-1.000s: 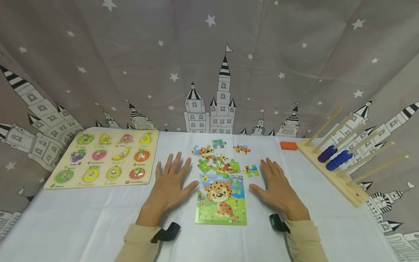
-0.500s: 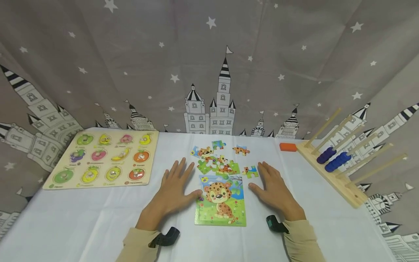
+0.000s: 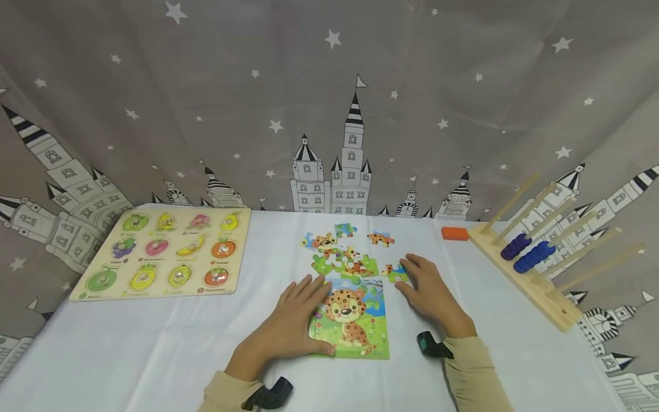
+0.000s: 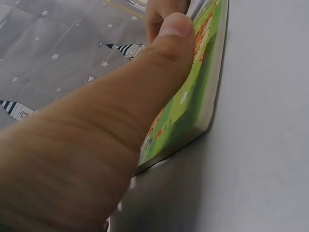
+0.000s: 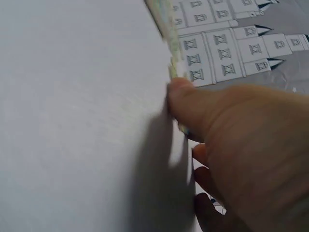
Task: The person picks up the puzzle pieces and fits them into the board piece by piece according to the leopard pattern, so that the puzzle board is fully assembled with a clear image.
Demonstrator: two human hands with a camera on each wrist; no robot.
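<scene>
A leopard picture puzzle board (image 3: 352,326) lies flat on the white table. My left hand (image 3: 290,326) rests over its left side, fingers stretched along the upper left corner and thumb (image 4: 176,41) over the near edge. Just above and right of the board lies a loose jigsaw piece (image 3: 394,272), blue, green and orange. My right hand (image 3: 432,292) pinches its right end between thumb and index fingertip; in the right wrist view the thumb (image 5: 186,96) covers part of the piece's edge. Several more jigsaw pieces (image 3: 355,266) lie in a loose heap behind the board.
At the left lies a wooden fruit peg puzzle (image 3: 165,252). A wooden peg rack (image 3: 530,280) with purple and blue rings (image 3: 534,256) stands at the right, its pegs leaning up. Beside it is an orange block (image 3: 455,233). A grey castle-print curtain (image 3: 247,103) hangs behind.
My left hand has moved right and nearer, onto the puzzle board's left side. My right hand has moved slightly left, and its thumb and index finger have come onto the loose jigsaw piece.
</scene>
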